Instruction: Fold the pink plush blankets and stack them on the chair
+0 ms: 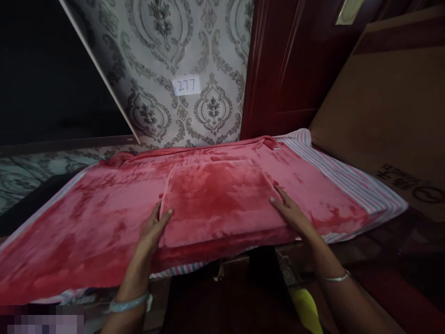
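A folded red plush blanket (219, 195), squarish and fairly flat, lies on a larger spread of the same red plush fabric (111, 199). My left hand (155, 225) holds its left edge, thumb on top and fingers along the side. At the opposite edge is my right hand (290, 211), its thumb over the top and its fingers reaching along the side. The fingers' undersides are partly hidden. Between the hands the top of the folded piece looks smooth, with darker brushed patches.
Striped fabric (333, 176) shows along the spread's right side. A large cardboard box (392, 106) stands at the right, beside a dark red door (278, 65). A black screen (59, 79) is at upper left. A paper marked 277 (187, 85) sticks to the patterned wall (215, 51).
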`<state>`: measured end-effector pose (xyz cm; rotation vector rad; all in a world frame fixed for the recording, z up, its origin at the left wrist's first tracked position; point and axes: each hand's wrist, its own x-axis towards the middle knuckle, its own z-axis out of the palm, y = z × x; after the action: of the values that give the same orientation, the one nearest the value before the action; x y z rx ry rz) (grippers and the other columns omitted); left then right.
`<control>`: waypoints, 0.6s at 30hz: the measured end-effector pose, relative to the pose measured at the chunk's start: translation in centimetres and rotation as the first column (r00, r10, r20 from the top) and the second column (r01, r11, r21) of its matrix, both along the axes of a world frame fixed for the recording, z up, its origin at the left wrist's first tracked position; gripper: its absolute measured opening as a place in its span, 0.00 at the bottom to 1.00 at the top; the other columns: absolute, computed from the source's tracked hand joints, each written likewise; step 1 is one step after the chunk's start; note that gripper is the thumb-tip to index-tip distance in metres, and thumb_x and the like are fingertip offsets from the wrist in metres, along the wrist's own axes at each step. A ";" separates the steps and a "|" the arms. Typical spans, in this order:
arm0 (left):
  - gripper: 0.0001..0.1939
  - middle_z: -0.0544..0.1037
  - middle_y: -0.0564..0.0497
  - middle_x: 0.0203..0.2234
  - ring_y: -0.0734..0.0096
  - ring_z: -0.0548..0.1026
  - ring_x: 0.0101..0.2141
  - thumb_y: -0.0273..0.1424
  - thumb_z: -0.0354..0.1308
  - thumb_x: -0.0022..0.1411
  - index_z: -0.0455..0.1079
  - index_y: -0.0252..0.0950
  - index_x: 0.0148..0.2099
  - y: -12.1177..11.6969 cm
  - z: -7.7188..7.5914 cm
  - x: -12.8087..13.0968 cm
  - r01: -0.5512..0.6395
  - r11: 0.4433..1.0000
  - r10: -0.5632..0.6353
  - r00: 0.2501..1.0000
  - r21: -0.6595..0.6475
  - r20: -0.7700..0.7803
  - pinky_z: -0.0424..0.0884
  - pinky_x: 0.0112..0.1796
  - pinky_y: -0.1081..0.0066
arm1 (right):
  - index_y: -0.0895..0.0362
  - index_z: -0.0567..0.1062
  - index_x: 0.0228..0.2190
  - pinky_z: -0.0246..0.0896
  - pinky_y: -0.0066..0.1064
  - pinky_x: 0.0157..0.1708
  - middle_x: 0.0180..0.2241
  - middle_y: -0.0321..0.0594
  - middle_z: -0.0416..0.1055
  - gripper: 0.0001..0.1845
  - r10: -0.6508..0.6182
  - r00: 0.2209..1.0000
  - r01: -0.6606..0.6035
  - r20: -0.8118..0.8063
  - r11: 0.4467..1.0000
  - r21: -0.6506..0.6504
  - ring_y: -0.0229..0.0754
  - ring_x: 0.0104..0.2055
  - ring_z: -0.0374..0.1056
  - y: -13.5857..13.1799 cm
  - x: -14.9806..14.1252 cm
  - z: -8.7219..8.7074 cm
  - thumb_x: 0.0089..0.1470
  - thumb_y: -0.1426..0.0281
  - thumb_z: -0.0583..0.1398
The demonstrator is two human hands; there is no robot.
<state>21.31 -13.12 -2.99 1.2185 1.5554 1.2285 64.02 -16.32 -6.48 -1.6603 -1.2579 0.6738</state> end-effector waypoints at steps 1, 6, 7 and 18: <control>0.40 0.72 0.42 0.62 0.50 0.70 0.61 0.47 0.66 0.55 0.65 0.38 0.67 -0.2 0.5 0.2 0.016 1.000 -0.015 0.999 -0.010 0.038 0.68 0.60 0.56 | 0.56 0.64 0.66 0.53 0.46 0.67 0.67 0.47 0.59 0.47 0.026 0.999 -0.026 -0.031 1.000 0.017 0.55 0.69 0.55 0.1 0.1 0.4 0.52 0.44 0.61; 0.44 0.68 0.46 0.66 0.52 0.63 0.66 0.44 0.70 0.53 0.62 0.44 0.69 -1.9 1.7 0.3 -0.011 1.000 0.012 0.993 -0.011 0.113 0.64 0.63 0.59 | 0.53 0.64 0.66 0.56 0.46 0.66 0.68 0.43 0.58 0.46 0.097 0.990 -0.089 -0.102 0.993 0.081 0.54 0.69 0.55 -0.3 1.0 1.6 0.52 0.44 0.63; 0.45 0.68 0.46 0.65 0.51 0.63 0.66 0.44 0.71 0.52 0.61 0.44 0.70 -2.2 1.5 0.1 -0.012 0.999 0.016 0.992 -0.036 0.126 0.64 0.63 0.58 | 0.52 0.64 0.66 0.57 0.46 0.65 0.68 0.43 0.58 0.46 0.103 0.987 -0.096 -0.124 0.994 0.062 0.54 0.69 0.55 -0.5 1.4 1.4 0.52 0.44 0.63; 0.27 0.83 0.44 0.46 0.53 0.79 0.52 0.37 0.68 0.54 0.75 0.35 0.55 4.5 1.9 -1.3 0.189 0.951 -0.048 0.873 -0.246 0.485 0.72 0.57 0.56 | 0.52 0.74 0.59 0.39 0.46 0.72 0.67 0.42 0.60 0.36 0.171 0.958 -0.173 -0.229 0.985 0.009 0.51 0.71 0.51 4.1 3.0 0.9 0.55 0.45 0.61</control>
<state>20.00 -8.58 -1.12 0.7392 1.2159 1.0726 67.00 -12.22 -5.55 -1.4450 -1.2410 0.9515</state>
